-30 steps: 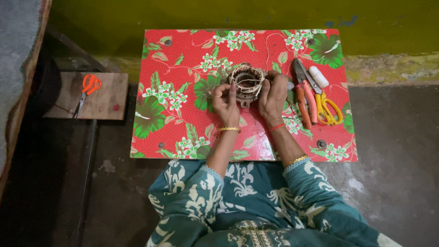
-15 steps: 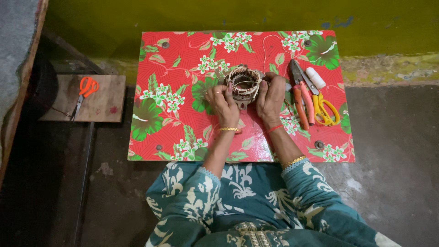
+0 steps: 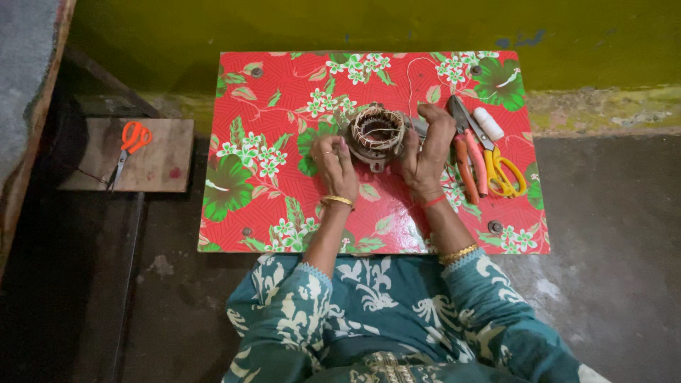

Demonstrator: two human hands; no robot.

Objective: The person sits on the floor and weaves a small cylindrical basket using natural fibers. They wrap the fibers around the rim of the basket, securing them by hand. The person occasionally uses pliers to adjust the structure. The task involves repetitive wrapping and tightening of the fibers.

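A round metal motor stator with copper wire coils sits tilted on a low table covered in red floral cloth. My left hand grips its lower left side, fingers curled against the rim. My right hand holds its right side, fingers reaching up along the edge. Both wrists wear gold bangles, and a red thread circles the right wrist.
Right of my right hand lie orange-handled pliers, yellow-handled scissors and a white spool. A small wooden board on the floor at left carries orange-handled scissors. A yellow-green wall stands behind the table.
Both hands have kept their hold on the stator and shifted only slightly around it. The view has drifted a little.
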